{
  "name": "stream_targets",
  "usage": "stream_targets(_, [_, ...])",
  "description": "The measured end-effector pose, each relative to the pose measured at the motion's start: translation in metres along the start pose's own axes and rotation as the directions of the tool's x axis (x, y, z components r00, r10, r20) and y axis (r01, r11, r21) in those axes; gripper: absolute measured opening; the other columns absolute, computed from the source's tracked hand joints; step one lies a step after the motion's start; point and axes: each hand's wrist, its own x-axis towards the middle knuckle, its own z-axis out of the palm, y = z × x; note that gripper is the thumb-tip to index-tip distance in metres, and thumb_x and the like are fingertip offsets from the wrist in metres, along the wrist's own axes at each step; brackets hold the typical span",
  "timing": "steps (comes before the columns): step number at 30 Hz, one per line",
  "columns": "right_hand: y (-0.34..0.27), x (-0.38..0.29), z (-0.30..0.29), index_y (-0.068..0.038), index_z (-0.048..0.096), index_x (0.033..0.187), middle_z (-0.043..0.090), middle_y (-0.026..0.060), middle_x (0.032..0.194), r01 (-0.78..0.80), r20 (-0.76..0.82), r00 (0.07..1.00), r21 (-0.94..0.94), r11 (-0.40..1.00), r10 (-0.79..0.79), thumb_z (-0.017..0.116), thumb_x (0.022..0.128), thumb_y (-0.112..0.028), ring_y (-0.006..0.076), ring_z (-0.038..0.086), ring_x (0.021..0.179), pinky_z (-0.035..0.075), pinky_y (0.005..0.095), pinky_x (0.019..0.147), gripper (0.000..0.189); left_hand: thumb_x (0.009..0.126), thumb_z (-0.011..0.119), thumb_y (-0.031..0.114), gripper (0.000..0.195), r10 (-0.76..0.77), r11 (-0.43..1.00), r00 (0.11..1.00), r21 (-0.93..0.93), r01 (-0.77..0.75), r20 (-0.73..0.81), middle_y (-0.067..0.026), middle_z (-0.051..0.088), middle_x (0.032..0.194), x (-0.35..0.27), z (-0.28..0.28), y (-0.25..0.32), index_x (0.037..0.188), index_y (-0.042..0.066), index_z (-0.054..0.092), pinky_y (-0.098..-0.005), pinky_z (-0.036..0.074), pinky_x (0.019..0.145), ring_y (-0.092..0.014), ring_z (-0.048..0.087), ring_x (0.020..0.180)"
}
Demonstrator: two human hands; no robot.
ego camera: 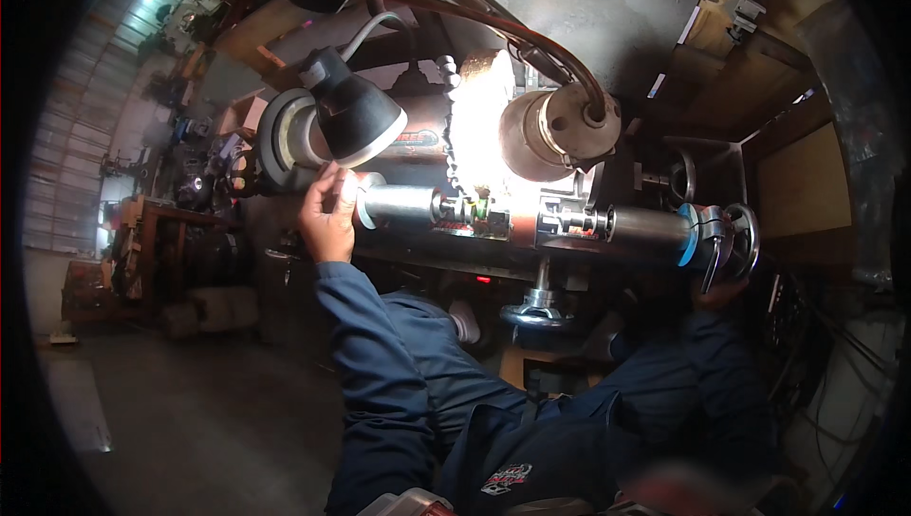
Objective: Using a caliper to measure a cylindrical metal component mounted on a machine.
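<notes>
Before me is a bench machine with two steel cylinders in line. My left hand [329, 220] is raised at the outer end of the left steel cylinder [402, 204], thumb and fingers around its end collar [367, 197]. At the far right, my right hand [722, 295] is in shadow at the lower rim of a chromed handwheel [746, 242]; its fingers are partly hidden. Beside that wheel, a clamp lever [712, 263] hangs down near a blue ring [688, 235] on the right steel cylinder [648, 227]. Small fittings [478, 211] between the cylinders are partly lost in glare.
A black lamp [356, 110] hangs just above my left hand. A metal lamp [559, 131] lights an overexposed upright part [484, 110], beside a segmented coolant hose [448, 82]. Another handwheel [537, 309] projects towards my knees. Shelving [142, 252] stands at left.
</notes>
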Motion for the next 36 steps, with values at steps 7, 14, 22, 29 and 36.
stream_targets(7, [-0.052,0.078,-0.031,0.013,0.045,0.128,0.055,0.035,0.114,-0.027,0.205,0.978,-0.122,0.992,0.051,0.046,0.1,-0.016,0.0504,0.058,0.097,0.046,0.0509,0.087,0.04,0.086,0.077,0.019,0.026,-0.046,0.998,0.999,-0.038,0.046,0.003,-0.0042,0.069,0.097,-0.003,0.004,0.022,0.1,-0.001,0.067,-0.0248,0.049,0.081,-0.01,0.062,0.088])
stream_targets(14, [-0.086,0.166,-0.035,-0.006,0.06,0.122,0.069,0.0193,0.1,-0.203,0.486,0.832,-0.182,0.962,0.267,0.046,0.101,-0.02,0.0385,0.067,0.088,0.051,0.0447,0.073,0.028,0.087,0.076,0.018,0.027,-0.059,0.995,0.998,-0.08,0.06,0.007,-0.0065,0.069,0.102,-0.003,0.004,0.023,0.101,-0.002,0.066,-0.0252,0.049,0.084,-0.01,0.062,0.092])
stream_targets(22, [-0.076,0.212,-0.021,-0.006,0.066,0.114,0.068,0.0204,0.1,-0.155,0.715,0.579,-0.375,0.914,0.391,0.051,0.098,-0.024,0.0388,0.066,0.092,0.052,0.0448,0.076,0.028,0.087,0.076,0.017,0.025,-0.061,0.996,0.998,-0.068,0.061,-0.001,-0.0055,0.069,0.097,-0.002,0.004,0.019,0.099,-0.002,0.067,-0.0254,0.049,0.081,-0.01,0.062,0.088])
stream_targets(29, [-0.068,0.234,-0.002,-0.001,0.071,0.096,0.069,0.0206,0.093,-0.231,0.842,0.368,-0.329,0.916,0.395,0.059,0.091,-0.02,0.0371,0.067,0.087,0.051,0.0423,0.074,0.024,0.088,0.074,0.014,0.031,-0.138,0.988,0.989,-0.062,0.141,0.053,-0.0134,0.064,0.123,-0.004,0.003,0.035,0.112,-0.004,0.067,-0.0302,0.05,0.09,-0.016,0.063,0.103])
stream_targets(36, [-0.036,0.233,0.023,0.003,0.071,0.078,0.067,0.0198,0.069,-0.406,0.918,0.095,-0.318,0.857,0.386,0.061,0.081,-0.013,0.0272,0.065,0.065,0.049,0.0383,0.065,0.019,0.088,0.073,0.013,0.03,-0.105,0.993,0.994,-0.056,0.106,0.027,-0.0135,0.064,0.122,-0.003,0.004,0.029,0.112,-0.004,0.066,-0.0302,0.051,0.089,-0.017,0.064,0.102])
